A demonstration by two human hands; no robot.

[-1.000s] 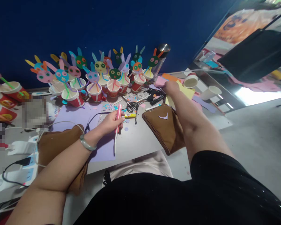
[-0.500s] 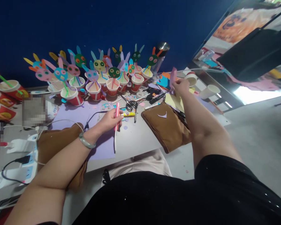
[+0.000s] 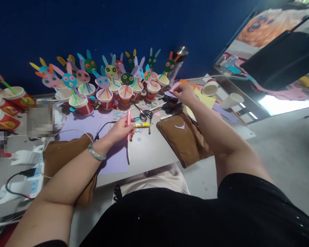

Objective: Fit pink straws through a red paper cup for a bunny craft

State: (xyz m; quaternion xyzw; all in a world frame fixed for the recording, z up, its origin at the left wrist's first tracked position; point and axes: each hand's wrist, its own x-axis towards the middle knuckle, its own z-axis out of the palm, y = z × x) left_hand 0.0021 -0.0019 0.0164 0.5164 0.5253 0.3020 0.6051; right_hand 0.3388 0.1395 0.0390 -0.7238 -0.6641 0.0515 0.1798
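Head view: two bare hands over one cluttered surface (image 3: 154,149). In the left hand (image 3: 120,130), one pink-red strip (image 3: 129,117), fingers closed round it, above the right edge of the lavender paper (image 3: 114,161). Just below, one slim white stick (image 3: 129,154); cannot tell if also gripped. One pale bracelet (image 3: 96,152) on the left wrist.

Right hand (image 3: 185,94) at the far side, fingers bent down on one pink sheet (image 3: 175,88); cannot tell whether pinched or merely touched. Close by, one yellow sheet (image 3: 207,100), partly under the forearm.

Near the left fingertips: one yellow tube (image 3: 142,125), lying flat, and one pair of black-handled scissors (image 3: 145,115) just beyond. Two brown cloth pieces (image 3: 184,140), one on each side, with one lavender crescent scrap (image 3: 180,126) on the right one.

Along the blue wall (image 3: 154,27), roughly fifteen paper rabbit heads (image 3: 127,79) above clustered paper cups (image 3: 125,94); exact cup count hidden by overlap. At least three more cups (image 3: 16,96) at far left. Two pale-mouthed cups (image 3: 210,87) at right, both tilted. One lidded bottle (image 3: 175,70) at the cluster's right end.
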